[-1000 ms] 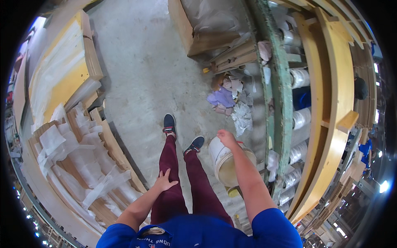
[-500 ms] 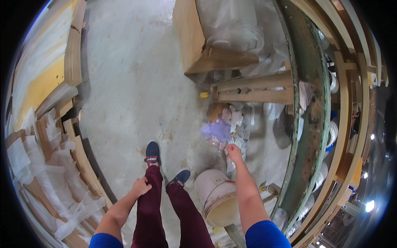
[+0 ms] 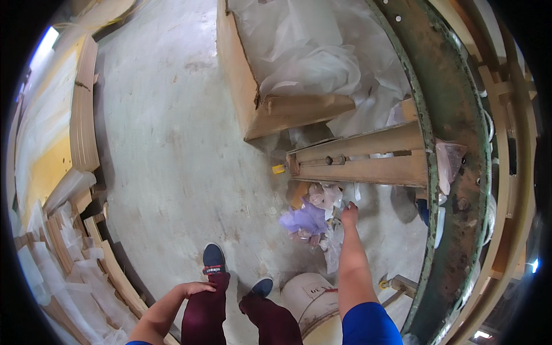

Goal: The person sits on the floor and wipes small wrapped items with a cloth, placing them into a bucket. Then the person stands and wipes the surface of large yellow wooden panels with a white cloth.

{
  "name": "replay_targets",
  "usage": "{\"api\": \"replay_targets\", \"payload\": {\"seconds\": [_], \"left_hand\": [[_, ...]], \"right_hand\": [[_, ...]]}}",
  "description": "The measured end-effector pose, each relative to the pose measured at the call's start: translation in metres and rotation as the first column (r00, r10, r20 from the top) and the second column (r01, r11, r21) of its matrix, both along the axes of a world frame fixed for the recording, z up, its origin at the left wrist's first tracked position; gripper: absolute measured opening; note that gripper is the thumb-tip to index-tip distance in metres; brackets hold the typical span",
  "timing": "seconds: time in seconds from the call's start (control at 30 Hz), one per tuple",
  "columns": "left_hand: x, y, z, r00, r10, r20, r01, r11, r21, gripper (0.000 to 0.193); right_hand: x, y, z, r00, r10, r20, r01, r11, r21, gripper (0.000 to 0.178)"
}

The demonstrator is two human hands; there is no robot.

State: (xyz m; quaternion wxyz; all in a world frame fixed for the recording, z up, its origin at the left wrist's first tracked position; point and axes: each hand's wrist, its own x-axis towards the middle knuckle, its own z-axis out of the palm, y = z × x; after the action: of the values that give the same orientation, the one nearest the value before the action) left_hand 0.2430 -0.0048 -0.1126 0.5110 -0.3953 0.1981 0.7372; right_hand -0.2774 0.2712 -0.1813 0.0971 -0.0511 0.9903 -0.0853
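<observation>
My left hand [image 3: 201,288] rests on my left knee, its fingers laid out over the dark red trouser leg [image 3: 204,310]. To the right, my right arm reaches down to the floor. My right hand [image 3: 349,214] is at the right edge of a heap of crumpled plastic scraps [image 3: 326,196], its fingers curled together. What they pinch, if anything, is too small to make out. In the heap lie a purple plastic sheet [image 3: 305,219], clear film and a brown piece.
A cardboard box [image 3: 305,115] full of clear plastic film stands ahead. Beside it a wooden beam frame [image 3: 362,160] joins a green metal beam [image 3: 454,115] at right. A white bucket [image 3: 307,290] is near my right foot. Wrapped boards [image 3: 83,109] are stacked at left.
My right hand has moved forward and slightly right along the scrap heap. The view has shifted, so the box and heap appear lower. My left hand stays on the knee.
</observation>
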Motion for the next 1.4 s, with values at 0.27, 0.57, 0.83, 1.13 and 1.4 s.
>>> {"api": "replay_targets", "payload": {"seconds": [0.27, 0.57, 0.83, 1.13, 1.4], "left_hand": [[-0.023, -0.015, -0.046, 0.841, -0.194, -0.505, 0.136, 0.979, -0.15, 0.038], [0.012, 0.0, 0.016, 0.838, 0.483, -0.253, -0.512, 0.857, -0.057, 0.044], [0.037, -0.016, 0.127, 0.91, 0.414, -0.004, -0.412, 0.905, -0.1, 0.068], [-0.1, 0.007, 0.146, 0.946, -0.097, -0.31, -0.172, 0.661, -0.73, 0.066], [-0.199, 0.031, 0.227, 0.441, -0.514, -0.736, -0.376, 0.639, -0.671, 0.09]], "right_hand": [[-0.049, 0.025, -0.043, 0.986, -0.068, 0.154, 0.052, 0.993, 0.105, 0.032], [-0.013, -0.016, -0.017, 0.941, -0.293, 0.169, 0.29, 0.956, 0.043, 0.032], [0.012, -0.025, 0.055, 0.966, -0.191, 0.175, 0.183, 0.981, 0.058, 0.026], [0.109, -0.011, 0.116, 0.992, -0.124, 0.032, 0.126, 0.988, -0.091, 0.02], [0.244, -0.043, 0.301, 0.773, 0.277, 0.571, 0.163, 0.783, -0.6, 0.017]]}}
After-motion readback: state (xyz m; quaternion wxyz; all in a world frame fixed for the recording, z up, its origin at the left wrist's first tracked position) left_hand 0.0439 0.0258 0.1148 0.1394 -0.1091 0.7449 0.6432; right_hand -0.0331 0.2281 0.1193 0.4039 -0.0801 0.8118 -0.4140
